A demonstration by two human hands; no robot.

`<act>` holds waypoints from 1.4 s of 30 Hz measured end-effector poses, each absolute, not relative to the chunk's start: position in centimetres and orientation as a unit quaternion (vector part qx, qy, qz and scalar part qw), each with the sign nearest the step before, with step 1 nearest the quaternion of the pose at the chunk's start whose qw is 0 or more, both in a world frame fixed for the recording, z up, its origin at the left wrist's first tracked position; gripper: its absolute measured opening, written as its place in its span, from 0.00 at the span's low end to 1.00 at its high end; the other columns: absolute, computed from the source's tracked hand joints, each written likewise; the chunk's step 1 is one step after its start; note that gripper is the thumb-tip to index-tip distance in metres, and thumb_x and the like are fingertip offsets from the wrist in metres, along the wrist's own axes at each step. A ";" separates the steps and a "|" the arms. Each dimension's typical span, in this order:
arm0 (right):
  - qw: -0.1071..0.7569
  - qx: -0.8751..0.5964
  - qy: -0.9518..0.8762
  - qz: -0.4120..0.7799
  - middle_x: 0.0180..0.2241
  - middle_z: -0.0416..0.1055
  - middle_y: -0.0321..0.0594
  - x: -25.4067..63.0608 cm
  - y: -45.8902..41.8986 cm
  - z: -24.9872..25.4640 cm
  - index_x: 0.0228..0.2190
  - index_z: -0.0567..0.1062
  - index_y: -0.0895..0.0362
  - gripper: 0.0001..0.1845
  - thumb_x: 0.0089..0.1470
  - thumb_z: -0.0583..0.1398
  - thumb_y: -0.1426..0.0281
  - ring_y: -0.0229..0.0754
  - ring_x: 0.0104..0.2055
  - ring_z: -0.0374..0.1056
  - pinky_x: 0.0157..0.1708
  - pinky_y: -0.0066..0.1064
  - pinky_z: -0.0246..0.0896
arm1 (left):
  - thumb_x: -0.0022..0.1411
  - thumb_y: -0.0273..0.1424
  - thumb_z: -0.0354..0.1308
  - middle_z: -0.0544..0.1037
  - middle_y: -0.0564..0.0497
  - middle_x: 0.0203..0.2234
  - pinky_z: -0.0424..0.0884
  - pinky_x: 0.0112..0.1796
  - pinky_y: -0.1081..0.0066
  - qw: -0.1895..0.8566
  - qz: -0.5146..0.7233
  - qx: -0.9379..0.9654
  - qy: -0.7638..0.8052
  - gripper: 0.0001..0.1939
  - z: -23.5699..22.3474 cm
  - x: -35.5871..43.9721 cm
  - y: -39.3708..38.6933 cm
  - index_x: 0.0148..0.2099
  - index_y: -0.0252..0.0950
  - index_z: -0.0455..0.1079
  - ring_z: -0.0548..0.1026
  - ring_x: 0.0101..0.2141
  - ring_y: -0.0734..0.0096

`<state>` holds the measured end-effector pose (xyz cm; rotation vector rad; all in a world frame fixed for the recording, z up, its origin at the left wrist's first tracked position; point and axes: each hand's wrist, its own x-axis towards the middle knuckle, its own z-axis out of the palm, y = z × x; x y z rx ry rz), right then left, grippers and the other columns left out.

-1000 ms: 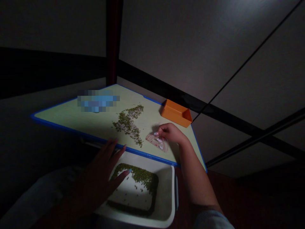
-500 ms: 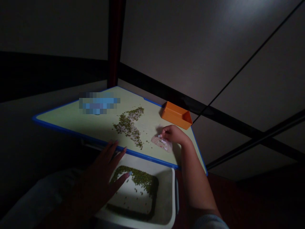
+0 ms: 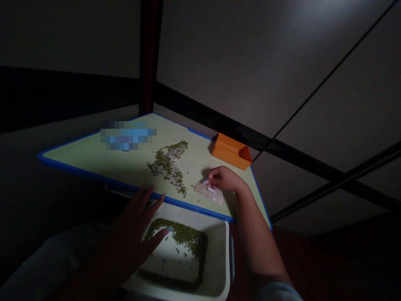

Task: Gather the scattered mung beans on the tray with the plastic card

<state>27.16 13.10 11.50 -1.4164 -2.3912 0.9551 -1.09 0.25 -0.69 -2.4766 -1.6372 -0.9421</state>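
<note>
My right hand (image 3: 224, 179) pinches the top of a thin, pale pink fan-shaped piece (image 3: 216, 196) with light patterning. Its curved edge faces left, low over the tabletop. A little to its left, small green beans (image 3: 169, 165), which look like mung beans, lie spread across the pale table (image 3: 94, 154) with a blue rim. My left hand (image 3: 142, 217) is open, fingers apart, its fingertips at the table's near edge and its thumb over a white bin (image 3: 216, 261). More green beans (image 3: 188, 234) lie inside that bin, mostly along its sides.
An orange rectangular box (image 3: 232, 151) stands at the table's far right edge. A blurred-out blue item (image 3: 128, 136) is on the left part of the table. Panelled walls rise close behind the table, with a dark red post (image 3: 147, 96) at the corner.
My right hand has shifted slightly left and nearer to me with the fan-shaped piece, which is now turned a little more toward the beans. My left hand stays in place.
</note>
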 end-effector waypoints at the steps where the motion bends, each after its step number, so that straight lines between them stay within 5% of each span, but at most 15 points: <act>1: 0.106 -0.490 -0.809 0.307 0.17 0.66 0.31 27.2 13.2 11.5 0.21 0.71 0.60 0.10 0.52 0.60 0.71 0.32 0.21 0.58 0.25 0.25 0.51 | 0.61 0.50 0.51 0.48 0.47 0.70 0.62 0.61 0.52 0.012 -0.303 -0.796 -0.525 0.36 -0.6 -1.1 0.2 0.67 0.49 0.48 0.49 0.68 0.52; 12: 0.181 -0.525 -0.796 0.240 0.19 0.67 0.34 28.4 13.8 10.9 0.23 0.74 0.62 0.15 0.52 0.62 0.62 0.33 0.22 0.56 0.24 0.25 0.47 | 0.61 0.49 0.50 0.47 0.48 0.70 0.63 0.59 0.50 0.017 -0.311 -0.797 -0.518 0.36 -1.0 -1.1 0.3 0.68 0.50 0.45 0.49 0.68 0.51; 30: 0.193 -0.495 -0.812 0.239 0.18 0.63 0.32 27.4 13.3 10.9 0.21 0.72 0.60 0.16 0.52 0.61 0.62 0.32 0.21 0.54 0.24 0.25 0.46 | 0.61 0.49 0.50 0.47 0.48 0.70 0.66 0.57 0.51 0.051 -0.313 -0.803 -0.504 0.37 -0.7 -1.2 0.2 0.68 0.47 0.45 0.53 0.66 0.48; 35: 0.167 -0.457 -0.806 0.337 0.18 0.65 0.32 27.3 13.1 11.0 0.19 0.69 0.60 0.14 0.52 0.60 0.66 0.32 0.21 0.56 0.24 0.25 0.50 | 0.61 0.49 0.50 0.48 0.48 0.70 0.67 0.57 0.52 0.049 -0.321 -0.800 -0.505 0.36 -0.7 -1.1 0.3 0.68 0.48 0.45 0.53 0.66 0.49; 42: 0.129 -0.475 -0.817 0.300 0.17 0.66 0.31 26.9 13.0 11.0 0.20 0.70 0.60 0.11 0.52 0.61 0.71 0.31 0.21 0.57 0.25 0.24 0.50 | 0.61 0.49 0.50 0.49 0.49 0.70 0.66 0.57 0.50 0.035 -0.317 -0.795 -0.516 0.36 -1.1 -1.0 0.3 0.68 0.48 0.47 0.52 0.67 0.49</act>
